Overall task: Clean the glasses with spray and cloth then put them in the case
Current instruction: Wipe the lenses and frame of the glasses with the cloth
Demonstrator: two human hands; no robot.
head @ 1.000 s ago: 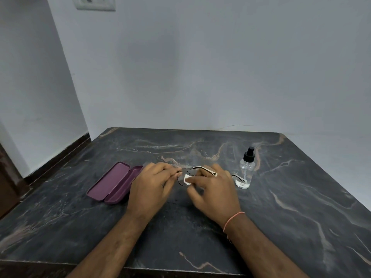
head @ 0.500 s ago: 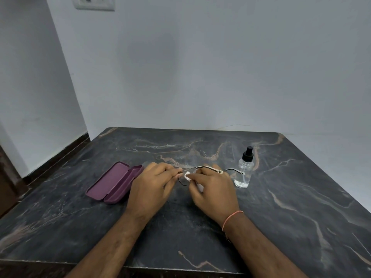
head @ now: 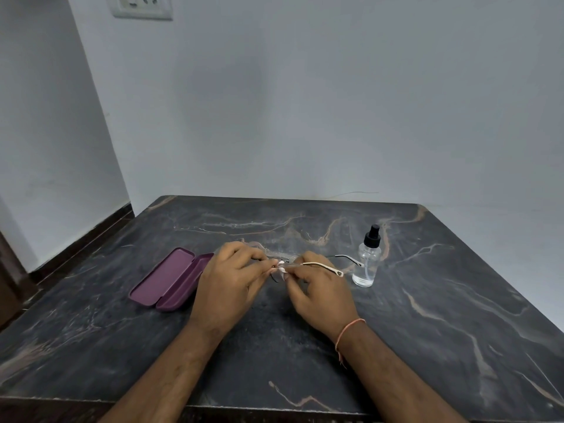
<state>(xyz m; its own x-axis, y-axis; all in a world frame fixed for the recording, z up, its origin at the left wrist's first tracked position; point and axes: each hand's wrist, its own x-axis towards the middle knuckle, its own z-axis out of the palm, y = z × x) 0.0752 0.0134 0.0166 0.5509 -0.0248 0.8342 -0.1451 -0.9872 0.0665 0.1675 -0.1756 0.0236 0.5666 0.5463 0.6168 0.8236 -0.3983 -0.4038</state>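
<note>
Both hands meet over the middle of the surface (head: 427, 315) and hold the glasses (head: 320, 264) between them, just clear of the stone. The left hand (head: 232, 285) has its fingers curled in, pinching the frame at one lens. The right hand (head: 320, 288) has its fingers closed on a small white cloth (head: 281, 268) pressed against that lens. One temple sticks out toward 3 o'clock past the right hand; the other, darker one reaches toward the bottle (head: 367, 264), which stands upright near the hands at about 2 o'clock from them. The case (head: 171, 277) lies open at 9 o'clock, just beside the left hand, with nothing in it.

This looks like the wiping step, with casing not yet begun.

Risks as I judge them:
- The frame looks thin, so a hard rub against a pinch at one lens could bend the bridge or pop the lens.
- The cloth is small and mostly hidden, so bare fingertips may touch the glass and smear it again.
- The far temple tip sits close to the bottle, so a wide swing of the glasses could knock it over.
- Moving toward the case with the temples unfolded would stop the lid from closing.
</note>
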